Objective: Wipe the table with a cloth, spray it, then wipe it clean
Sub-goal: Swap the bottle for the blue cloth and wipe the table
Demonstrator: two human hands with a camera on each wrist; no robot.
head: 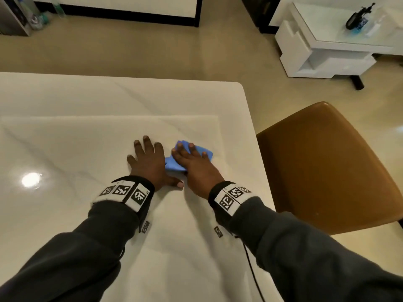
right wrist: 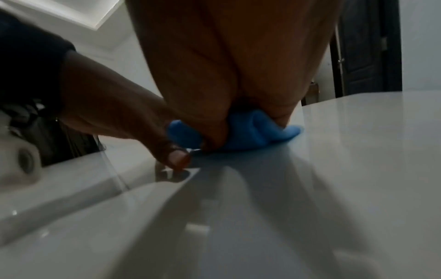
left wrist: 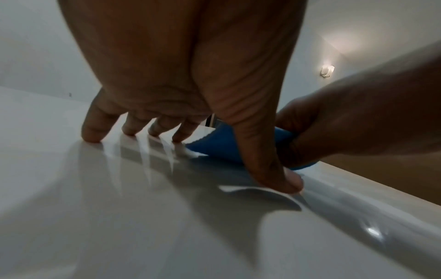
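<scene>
**Inspector:** Position of the cloth (head: 189, 158)?

**Assistant:** Blue, bunched, lying on the table (head: 87, 131), near its right edge, on the side where the chair (head: 322, 166) stands.

**Inspector:** Right hand (head: 194, 164)?

**Assistant:** Laid flat on top of the cloth, fingers (head: 192, 149) straight and spread, palm pressing down. The right wrist view shows folds of cloth (right wrist: 238, 132) bulging out from under the palm (right wrist: 226, 66). Nothing is pinched.

**Inspector:** Left hand (head: 150, 162)?

**Assistant:** Flat on the table just left of the cloth, fingers spread. The left wrist view shows the fingertips (left wrist: 91, 136) and the thumb (left wrist: 286, 181) touching the glossy surface (left wrist: 119, 217). The thumb tip lies just beside the near edge of the cloth (left wrist: 214, 145); contact with it cannot be told. The hand holds nothing.

**Inspector:** Hands relative to each other?

**Assistant:** Side by side, close, the cloth partly between them.

**Inspector:** Other items?

**Assistant:** Beyond the chair, a white side table (head: 322, 51) with a dark object (head: 354, 19) on top; too small to identify. Both wrists carry marker bands (head: 124, 190) over dark sleeves (head: 76, 258).
</scene>
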